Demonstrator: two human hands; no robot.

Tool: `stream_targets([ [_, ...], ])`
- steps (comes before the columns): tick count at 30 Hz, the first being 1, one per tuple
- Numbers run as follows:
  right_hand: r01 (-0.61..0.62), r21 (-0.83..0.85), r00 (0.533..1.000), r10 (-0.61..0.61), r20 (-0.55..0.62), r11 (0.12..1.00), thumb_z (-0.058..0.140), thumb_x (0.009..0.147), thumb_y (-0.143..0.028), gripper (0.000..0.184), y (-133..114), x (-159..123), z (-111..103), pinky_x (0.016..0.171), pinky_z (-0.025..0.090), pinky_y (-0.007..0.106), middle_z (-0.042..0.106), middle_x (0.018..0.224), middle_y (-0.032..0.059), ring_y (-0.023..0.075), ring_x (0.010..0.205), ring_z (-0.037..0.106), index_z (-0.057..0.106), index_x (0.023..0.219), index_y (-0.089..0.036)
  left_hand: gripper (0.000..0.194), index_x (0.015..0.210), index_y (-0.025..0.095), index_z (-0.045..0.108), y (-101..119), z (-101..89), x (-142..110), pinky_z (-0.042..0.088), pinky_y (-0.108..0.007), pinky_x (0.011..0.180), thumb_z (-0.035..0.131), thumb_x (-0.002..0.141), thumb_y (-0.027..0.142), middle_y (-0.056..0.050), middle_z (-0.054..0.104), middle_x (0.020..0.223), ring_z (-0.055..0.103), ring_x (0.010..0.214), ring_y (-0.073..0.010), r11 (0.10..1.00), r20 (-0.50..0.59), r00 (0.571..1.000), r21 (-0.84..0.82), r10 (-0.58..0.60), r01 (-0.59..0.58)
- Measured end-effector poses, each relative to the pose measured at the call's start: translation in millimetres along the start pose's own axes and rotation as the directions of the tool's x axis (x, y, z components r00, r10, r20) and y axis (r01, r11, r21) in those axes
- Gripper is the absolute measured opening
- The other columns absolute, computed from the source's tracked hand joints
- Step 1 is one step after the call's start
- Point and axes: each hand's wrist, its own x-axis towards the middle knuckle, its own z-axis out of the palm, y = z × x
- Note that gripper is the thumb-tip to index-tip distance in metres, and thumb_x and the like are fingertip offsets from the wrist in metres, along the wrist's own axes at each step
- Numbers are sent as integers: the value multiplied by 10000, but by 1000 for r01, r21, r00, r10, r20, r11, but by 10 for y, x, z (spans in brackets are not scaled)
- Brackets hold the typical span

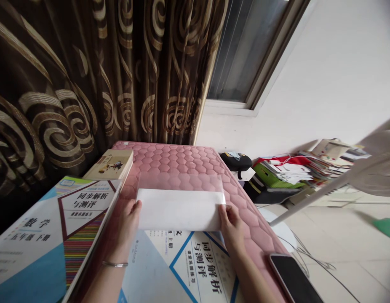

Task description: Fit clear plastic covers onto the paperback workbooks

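Between my two hands a white sheet point(180, 208) is stretched flat, with a strip of see-through plastic film point(179, 182) along its far edge. My left hand point(129, 216) pinches the sheet's left edge; a thin bracelet circles that wrist. My right hand point(231, 225) grips the right edge with thumb and curled fingers. Directly below, a blue-and-white workbook point(185, 265) lies on the pink quilted surface point(179, 158), its upper part hidden by the sheet. I cannot tell whether the sheet is attached to the workbook.
Left of my hands lie a maths workbook point(56, 231) and, behind it, a beige book point(111, 164). A phone point(294, 277) rests at the lower right. Beyond the pink edge are a white stand pole point(311, 195), cables point(324, 263) and piled papers point(288, 170). A brown curtain point(134, 75) hangs behind.
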Motion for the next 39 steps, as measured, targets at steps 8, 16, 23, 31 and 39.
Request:
stream_targets([
  [8,-4,17,999,5,-34,1000,557,769,-658,452,8,1,10,510,336,253,520,648,-18,148,597,415,569,765,-207,266,660,207,531,9,-14,1,411,-245,576,527,711,468,10,601,639,542,647,-164,999,7,999,-33,37,-37],
  [16,-31,121,998,25,54,992,575,792,-594,376,-63,-15,-5,581,385,259,569,714,-14,167,673,476,599,818,-220,265,665,204,524,-34,13,16,361,-240,522,501,723,461,26,544,594,499,577,-144,1000,17,1000,7,4,-4],
  [23,-23,67,1000,22,13,997,566,789,-613,404,-33,-6,-3,552,366,259,532,667,-18,156,629,446,571,733,-213,266,622,222,457,-44,30,33,367,-244,538,466,724,467,28,506,562,484,577,-147,996,-17,1000,88,-1,3],
  [31,-62,212,995,45,84,975,607,777,-557,329,-122,-36,2,588,411,270,581,736,-4,184,701,501,584,779,-229,301,661,221,466,-191,55,85,341,-241,516,431,749,506,22,543,586,494,568,-146,988,-24,1000,156,1,3],
  [39,-42,103,999,39,30,994,573,793,-593,369,-16,-13,13,582,383,259,563,713,-10,169,678,469,584,792,-225,285,646,220,492,-144,49,88,360,-245,520,456,740,486,9,573,582,519,574,-155,991,-20,1000,137,10,-8],
])
